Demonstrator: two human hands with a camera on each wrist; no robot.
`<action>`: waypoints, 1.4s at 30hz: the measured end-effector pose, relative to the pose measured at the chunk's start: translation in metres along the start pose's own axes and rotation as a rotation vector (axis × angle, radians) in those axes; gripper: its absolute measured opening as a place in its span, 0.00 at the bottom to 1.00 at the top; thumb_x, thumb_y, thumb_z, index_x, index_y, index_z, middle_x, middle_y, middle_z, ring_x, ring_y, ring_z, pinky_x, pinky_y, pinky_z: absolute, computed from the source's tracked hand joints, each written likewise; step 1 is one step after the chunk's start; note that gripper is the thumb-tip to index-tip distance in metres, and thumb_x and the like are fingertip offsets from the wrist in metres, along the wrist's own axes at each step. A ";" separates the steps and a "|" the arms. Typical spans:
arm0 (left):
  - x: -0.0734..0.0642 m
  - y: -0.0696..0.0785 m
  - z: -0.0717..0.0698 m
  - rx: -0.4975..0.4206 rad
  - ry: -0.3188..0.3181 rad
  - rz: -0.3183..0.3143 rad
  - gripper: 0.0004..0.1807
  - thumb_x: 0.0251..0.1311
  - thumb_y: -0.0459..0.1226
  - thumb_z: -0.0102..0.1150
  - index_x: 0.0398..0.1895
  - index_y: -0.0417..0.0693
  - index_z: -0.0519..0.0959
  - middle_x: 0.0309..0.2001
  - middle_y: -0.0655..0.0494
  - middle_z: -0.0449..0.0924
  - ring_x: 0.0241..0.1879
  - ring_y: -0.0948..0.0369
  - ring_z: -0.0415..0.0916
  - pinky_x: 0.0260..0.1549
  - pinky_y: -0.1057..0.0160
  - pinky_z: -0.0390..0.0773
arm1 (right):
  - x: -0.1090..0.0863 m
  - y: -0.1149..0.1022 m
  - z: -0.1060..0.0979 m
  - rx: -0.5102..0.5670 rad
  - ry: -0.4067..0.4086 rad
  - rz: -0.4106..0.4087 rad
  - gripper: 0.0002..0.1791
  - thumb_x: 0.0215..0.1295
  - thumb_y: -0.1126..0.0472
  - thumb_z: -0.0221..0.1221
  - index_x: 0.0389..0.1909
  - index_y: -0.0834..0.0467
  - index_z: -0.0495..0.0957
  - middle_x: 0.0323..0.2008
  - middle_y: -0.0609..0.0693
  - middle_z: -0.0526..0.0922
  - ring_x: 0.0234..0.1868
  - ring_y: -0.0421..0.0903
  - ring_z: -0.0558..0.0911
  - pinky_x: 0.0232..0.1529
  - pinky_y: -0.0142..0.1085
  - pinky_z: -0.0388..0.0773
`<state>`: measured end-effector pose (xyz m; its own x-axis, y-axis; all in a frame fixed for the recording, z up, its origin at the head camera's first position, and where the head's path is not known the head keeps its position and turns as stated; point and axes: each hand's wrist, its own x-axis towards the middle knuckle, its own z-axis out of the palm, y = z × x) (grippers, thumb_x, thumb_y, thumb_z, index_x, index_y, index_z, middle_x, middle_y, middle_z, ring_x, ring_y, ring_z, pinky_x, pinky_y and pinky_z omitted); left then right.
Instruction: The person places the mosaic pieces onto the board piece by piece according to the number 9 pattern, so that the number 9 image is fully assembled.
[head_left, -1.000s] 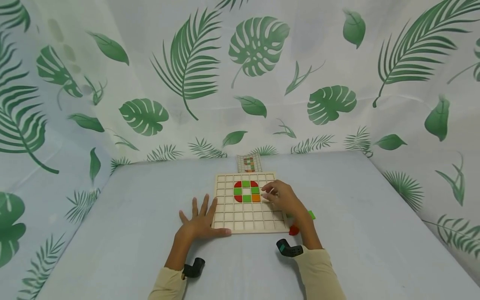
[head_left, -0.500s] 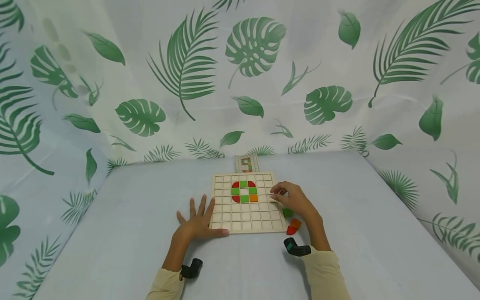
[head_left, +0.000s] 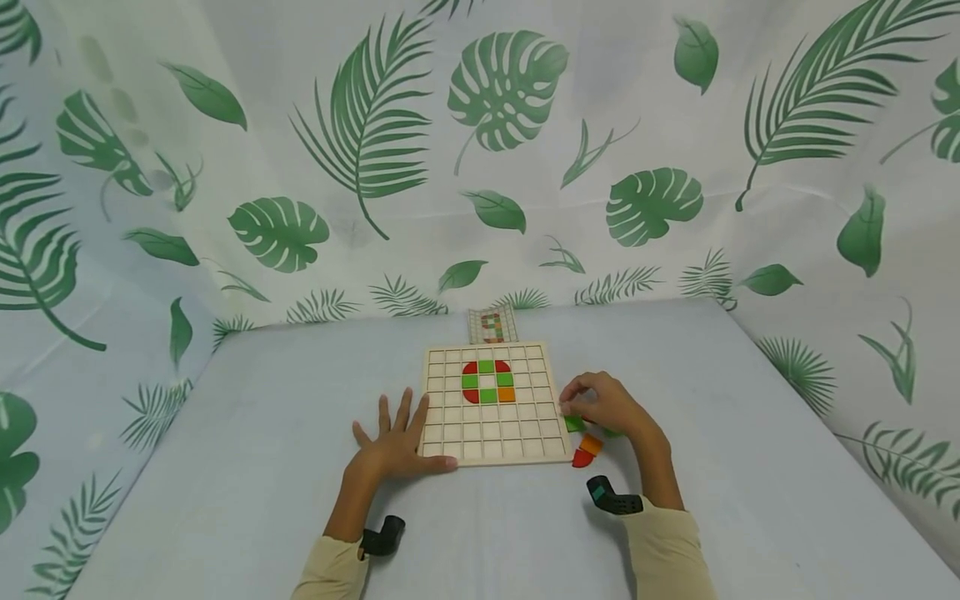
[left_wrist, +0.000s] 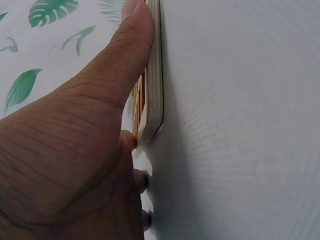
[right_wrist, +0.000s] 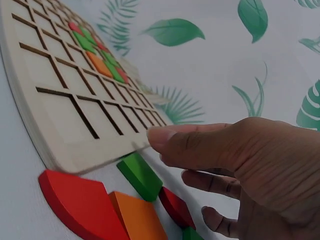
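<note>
A square wooden grid board (head_left: 491, 432) lies flat, its upper cells holding a ring of red, green and orange tiles. At its lower left corner my left hand (head_left: 393, 450) rests with fingers spread, thumb along the front edge. The left wrist view shows that thumb (left_wrist: 117, 65) against the board's side. Just off the board's right edge hovers my right hand (head_left: 611, 407), fingers loosely bent, no tile showing between them. Below its fingertips in the right wrist view lie a green tile (right_wrist: 141, 177), a red quarter-round tile (right_wrist: 82, 205) and an orange tile (right_wrist: 137, 217).
Behind the board stands a small pattern card (head_left: 492, 325) with a coloured figure on a grid. More loose tiles lie partly hidden under my right hand, among them a dark red one (right_wrist: 177, 207). A leaf-printed curtain (head_left: 420, 267) encloses the pale table (head_left: 300, 375).
My right hand has moved right and slightly down, from over the board's grid to beside the loose tiles at its edge. My left hand stays in place on the board.
</note>
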<state>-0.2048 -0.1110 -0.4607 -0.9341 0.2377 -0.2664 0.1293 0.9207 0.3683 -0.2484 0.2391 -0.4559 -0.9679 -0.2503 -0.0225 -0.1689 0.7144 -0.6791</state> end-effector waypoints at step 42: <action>-0.004 0.003 -0.003 0.002 0.005 -0.001 0.63 0.47 0.71 0.61 0.79 0.52 0.43 0.79 0.43 0.32 0.76 0.35 0.23 0.59 0.19 0.33 | -0.004 0.013 -0.005 0.007 -0.084 -0.107 0.12 0.54 0.68 0.69 0.40 0.63 0.82 0.38 0.53 0.83 0.41 0.47 0.76 0.44 0.40 0.76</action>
<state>-0.2020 -0.1100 -0.4556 -0.9358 0.2352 -0.2626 0.1287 0.9214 0.3666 -0.2476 0.2527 -0.4614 -0.9254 -0.3788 -0.0107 -0.2688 0.6761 -0.6860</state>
